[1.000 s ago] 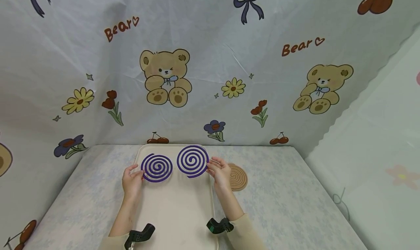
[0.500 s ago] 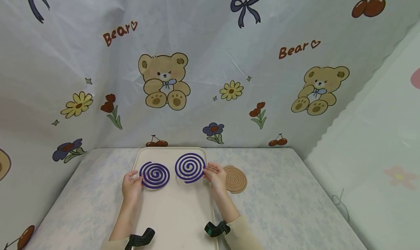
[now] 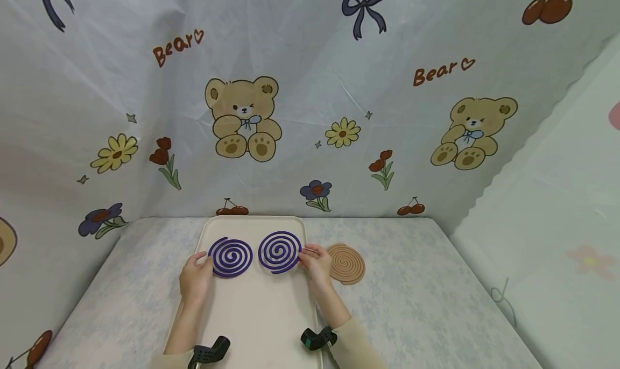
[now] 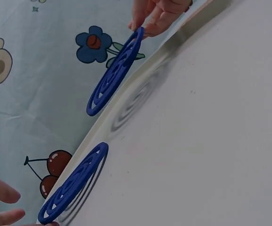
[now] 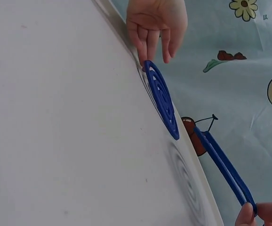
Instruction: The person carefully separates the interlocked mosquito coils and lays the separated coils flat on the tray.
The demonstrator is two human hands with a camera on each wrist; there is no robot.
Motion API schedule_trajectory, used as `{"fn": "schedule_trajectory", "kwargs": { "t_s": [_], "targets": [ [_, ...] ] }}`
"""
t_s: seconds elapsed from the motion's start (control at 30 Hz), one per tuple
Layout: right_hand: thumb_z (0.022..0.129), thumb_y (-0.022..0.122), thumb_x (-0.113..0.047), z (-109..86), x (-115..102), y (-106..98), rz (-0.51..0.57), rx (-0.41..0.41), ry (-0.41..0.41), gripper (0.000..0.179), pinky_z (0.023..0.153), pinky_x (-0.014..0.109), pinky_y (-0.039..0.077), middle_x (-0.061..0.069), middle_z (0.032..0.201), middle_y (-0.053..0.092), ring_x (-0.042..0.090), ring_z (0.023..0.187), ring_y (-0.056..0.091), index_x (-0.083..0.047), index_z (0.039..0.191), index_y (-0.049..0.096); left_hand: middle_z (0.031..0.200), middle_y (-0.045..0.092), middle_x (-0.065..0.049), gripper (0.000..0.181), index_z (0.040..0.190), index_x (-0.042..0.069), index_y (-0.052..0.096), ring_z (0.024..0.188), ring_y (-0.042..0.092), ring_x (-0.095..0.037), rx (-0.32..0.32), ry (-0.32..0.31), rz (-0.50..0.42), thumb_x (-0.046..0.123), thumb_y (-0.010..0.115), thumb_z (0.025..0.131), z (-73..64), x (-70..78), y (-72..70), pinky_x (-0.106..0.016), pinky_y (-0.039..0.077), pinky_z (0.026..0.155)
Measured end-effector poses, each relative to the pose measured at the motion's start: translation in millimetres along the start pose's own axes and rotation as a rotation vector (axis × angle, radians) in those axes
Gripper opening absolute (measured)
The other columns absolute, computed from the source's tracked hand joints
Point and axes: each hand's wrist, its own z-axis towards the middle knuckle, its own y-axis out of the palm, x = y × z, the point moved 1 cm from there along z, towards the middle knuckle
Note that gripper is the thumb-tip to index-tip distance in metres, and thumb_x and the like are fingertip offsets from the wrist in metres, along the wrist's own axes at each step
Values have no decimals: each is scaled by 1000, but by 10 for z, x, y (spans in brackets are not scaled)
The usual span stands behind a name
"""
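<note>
Two purple-blue mosquito coils show in the head view, over the far part of a cream tray (image 3: 259, 310). My right hand (image 3: 317, 267) pinches the right coil (image 3: 279, 252) by its outer edge between thumb and fingers. That coil is raised, and its shadow falls apart from it on the tray in the wrist views. My left hand (image 3: 196, 280) is at the outer edge of the left coil (image 3: 232, 256), which sits low, close to its shadow. In the right wrist view, the left fingers (image 5: 148, 44) are straight, with a fingertip at the coil's edge and the thumb apart.
A tan spiral coil (image 3: 346, 264) lies on the pale mottled tabletop (image 3: 407, 304), right of the tray beyond my right hand. Behind the table hangs a white cloth (image 3: 300, 89) printed with bears and flowers. Black wrist cameras (image 3: 210, 351) sit on both forearms.
Both coils have come lower in the head view, the right one more clearly, with my right hand following. The left thumb now stands apart from its coil. The head view has shifted slightly.
</note>
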Motion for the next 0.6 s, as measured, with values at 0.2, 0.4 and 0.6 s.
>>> {"fn": "schedule_trajectory", "kwargs": {
  "t_s": [0.2,0.4,0.6],
  "targets": [
    [77,59,20,55,105,9,-3,0,15,33,55,19,54,5,77,64,8,62,62,19,109,50,106,69,-24,39,124,6,60,93,66,-39,34,38,11,27,51,92,-12,29,-10,-35,44,67],
    [77,58,22,50,159,12,-17,4,-1,33,54,19,54,5,77,63,8,61,60,20,108,49,106,70,-22,35,122,8,62,83,67,-27,43,51,-51,25,52,93,-5,53,9,-24,40,65],
    [77,59,20,8,161,31,-58,13,-16,33,53,18,53,10,80,63,7,60,59,19,109,50,103,71,-22,32,118,5,63,66,55,2,33,53,-126,21,54,92,-8,129,3,-16,41,60]
  ]
}}
